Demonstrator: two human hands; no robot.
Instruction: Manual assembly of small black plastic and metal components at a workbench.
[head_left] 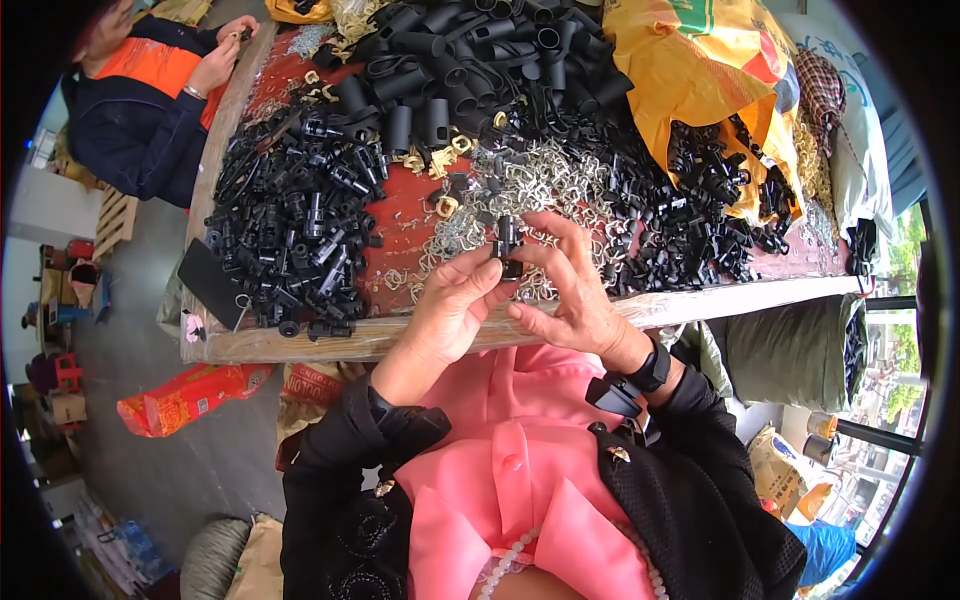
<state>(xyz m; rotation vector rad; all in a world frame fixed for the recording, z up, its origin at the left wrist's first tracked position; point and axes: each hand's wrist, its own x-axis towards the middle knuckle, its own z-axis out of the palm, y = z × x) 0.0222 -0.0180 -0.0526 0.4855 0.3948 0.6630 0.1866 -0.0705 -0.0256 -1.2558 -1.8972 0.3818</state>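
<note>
Black part [507, 240] partly behind left hand [452, 305]

Left hand [457, 305] pinching, right hand [582, 305] loosely curled

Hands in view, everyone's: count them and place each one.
4: the wearer's left hand and right hand by the near edge of the table; a co-worker's lower hand and upper hand at upper left.

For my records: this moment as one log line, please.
left hand: holds black part | right hand: at it, thumb apart | beyond: clips
</note>
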